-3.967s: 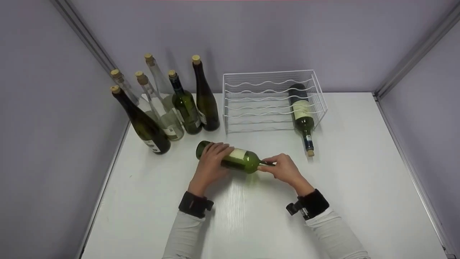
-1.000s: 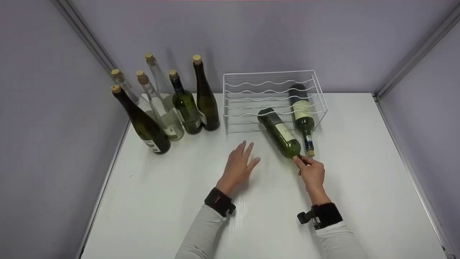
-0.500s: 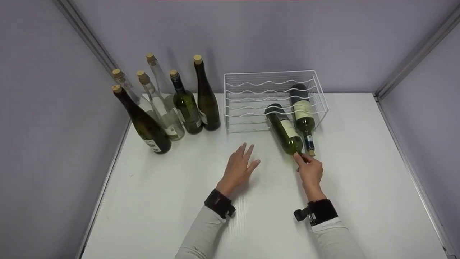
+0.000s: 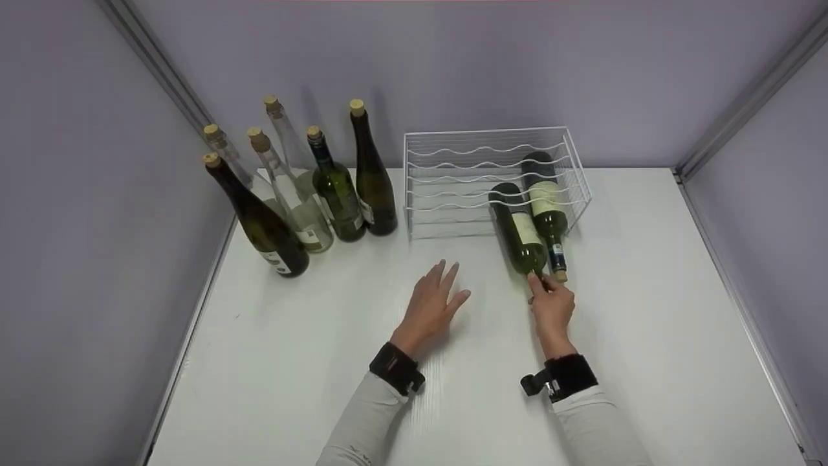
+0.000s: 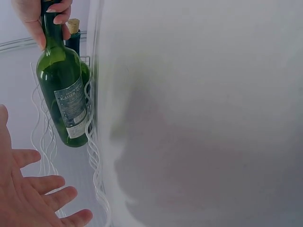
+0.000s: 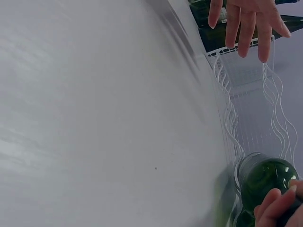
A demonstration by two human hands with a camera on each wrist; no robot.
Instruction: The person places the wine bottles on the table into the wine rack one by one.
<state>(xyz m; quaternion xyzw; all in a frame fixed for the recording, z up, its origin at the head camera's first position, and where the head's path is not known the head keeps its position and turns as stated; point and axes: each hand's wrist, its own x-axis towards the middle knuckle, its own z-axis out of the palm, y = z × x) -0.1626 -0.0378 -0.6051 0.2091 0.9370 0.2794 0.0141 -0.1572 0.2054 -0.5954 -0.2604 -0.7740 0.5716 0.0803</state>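
My right hand (image 4: 553, 305) grips the neck of a green wine bottle (image 4: 519, 236), its base pushed in between the wires of a white wire rack (image 4: 446, 207). The cork end is hidden by my fingers in the head view. In the left wrist view the bottle (image 5: 61, 94) slants, its dark label showing. Just right of it, a second green wine bottle (image 4: 543, 194) lies in the rack, corked neck toward me. My left hand (image 4: 427, 309) hovers above the table in front of the rack, fingers spread, holding nothing.
Several corked bottles stand upright at the back left: a dark one (image 4: 259, 223), a brown one (image 4: 375, 188), a green one (image 4: 337, 197) and clear ones (image 4: 301, 217). Grey panels (image 4: 479, 65) enclose the white table (image 4: 291, 362) at the back and sides.
The bottle, earlier lying across both hands in front of the rack, has gone into the rack beside the other bottle. My left hand let go of it; lately the right hand shifted it deeper and straighter.
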